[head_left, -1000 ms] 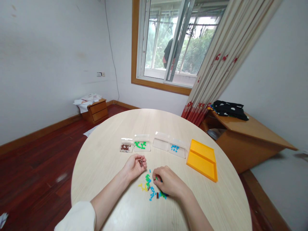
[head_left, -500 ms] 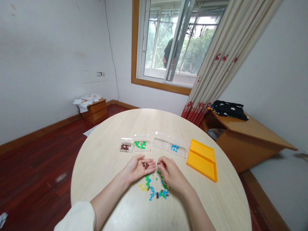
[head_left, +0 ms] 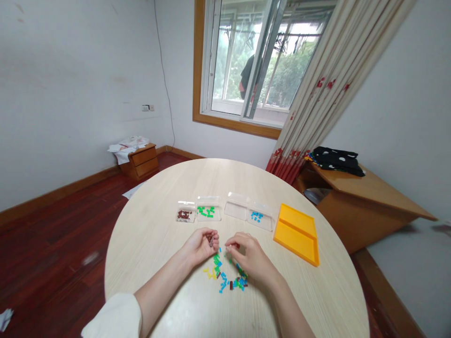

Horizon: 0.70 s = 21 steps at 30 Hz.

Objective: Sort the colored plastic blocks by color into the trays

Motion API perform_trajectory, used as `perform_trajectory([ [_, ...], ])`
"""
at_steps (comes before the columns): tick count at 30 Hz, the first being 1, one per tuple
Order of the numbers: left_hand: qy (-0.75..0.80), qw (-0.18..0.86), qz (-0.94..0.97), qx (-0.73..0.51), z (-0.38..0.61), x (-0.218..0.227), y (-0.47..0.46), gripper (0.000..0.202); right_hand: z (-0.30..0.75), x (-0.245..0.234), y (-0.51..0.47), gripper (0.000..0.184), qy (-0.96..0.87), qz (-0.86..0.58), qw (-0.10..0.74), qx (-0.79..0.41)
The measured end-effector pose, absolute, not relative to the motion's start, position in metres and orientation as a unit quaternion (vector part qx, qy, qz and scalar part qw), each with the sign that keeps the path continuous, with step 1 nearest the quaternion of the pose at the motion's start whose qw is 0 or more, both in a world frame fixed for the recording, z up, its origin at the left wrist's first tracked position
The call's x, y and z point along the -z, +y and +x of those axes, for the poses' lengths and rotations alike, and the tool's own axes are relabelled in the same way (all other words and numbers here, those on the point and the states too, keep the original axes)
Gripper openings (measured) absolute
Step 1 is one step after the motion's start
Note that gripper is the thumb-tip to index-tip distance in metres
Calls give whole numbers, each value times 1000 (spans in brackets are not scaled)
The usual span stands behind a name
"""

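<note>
Where the far half of the bench [head_left: 310, 295] faces the window [head_left: 236, 70], clear boxes stand in a row. At the left end, a small box [head_left: 185, 220] holds brown bricks [head_left: 183, 214]; just beside it, a wider box [head_left: 217, 217] holds green bricks [head_left: 206, 212]. Farther right, a long clear box [head_left: 237, 210] has blue bricks [head_left: 256, 216] in its right section. At the right end lies a yellow tray [head_left: 296, 244] with a ridge across it.

The left hand [head_left: 200, 246] is turned palm up, its grip nearly closed, the fingers curled over a few brown pieces [head_left: 211, 241]. Facing it, the right hand [head_left: 251, 256] is palm down, thumb and fingers bent with the tips near each other; whether that grip has hold of anything cannot be told. Near and between the wrists lies a loose pile [head_left: 223, 280] of green, blue, yellow and brown pieces, partly behind the right hand.
</note>
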State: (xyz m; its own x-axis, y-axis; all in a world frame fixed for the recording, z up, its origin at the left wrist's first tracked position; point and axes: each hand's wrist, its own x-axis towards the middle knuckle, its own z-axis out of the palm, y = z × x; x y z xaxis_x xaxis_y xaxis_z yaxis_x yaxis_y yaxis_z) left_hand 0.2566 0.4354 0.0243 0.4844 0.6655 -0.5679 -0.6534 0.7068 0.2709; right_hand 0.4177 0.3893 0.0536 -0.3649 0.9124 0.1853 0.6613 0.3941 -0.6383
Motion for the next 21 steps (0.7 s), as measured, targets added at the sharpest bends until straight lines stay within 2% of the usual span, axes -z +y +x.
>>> perform_trajectory([
  [5,338,851,10,-401,251,-23,441,16,412,-51,383,11,-836,-443,139,-294],
  [8,331,856,16,-397,250,-23,441,16,408,-47,382,10,-846,-431,103,-297],
  [21,342,849,14,-402,250,-22,441,15,401,-49,381,11,-844,-464,82,-257],
])
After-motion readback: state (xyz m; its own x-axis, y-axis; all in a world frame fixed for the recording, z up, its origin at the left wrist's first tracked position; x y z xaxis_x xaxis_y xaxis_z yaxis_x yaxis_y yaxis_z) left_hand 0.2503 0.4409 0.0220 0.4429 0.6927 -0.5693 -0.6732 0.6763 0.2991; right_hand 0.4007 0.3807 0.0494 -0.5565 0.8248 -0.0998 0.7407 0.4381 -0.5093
